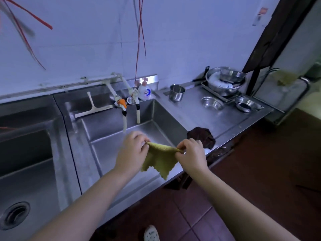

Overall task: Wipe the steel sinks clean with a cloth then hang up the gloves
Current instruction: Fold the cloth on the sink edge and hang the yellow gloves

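A: So, how were the hands placed?

B: Both arms reached forward over the near rim of the right sink [156, 117]. The left hand [131, 152] was closed, fingers pinching the left corner of the yellow cloth [160, 159]. The right hand [190, 154] pinched the other corner the same way, so the top edge was stretched between them and the rest hung loose, above the basin's near edge.

A: And around them, from the left?

B: Far left lay the left sink [40, 174] with its round drain [14, 215]. Behind the right sink a white squeegee [93, 106] leaned on the back ledge, two taps [124, 108] hung down into the basin, and a soap bottle [144, 91] stood beside them. On the counter [199, 113] to the right stood a steel cup [176, 92], two small bowls, and a big steel bowl [225, 80] on a tray. A dark crumpled thing [203, 137] lay on the counter just beyond the right hand; I couldn't tell whether it was the gloves.
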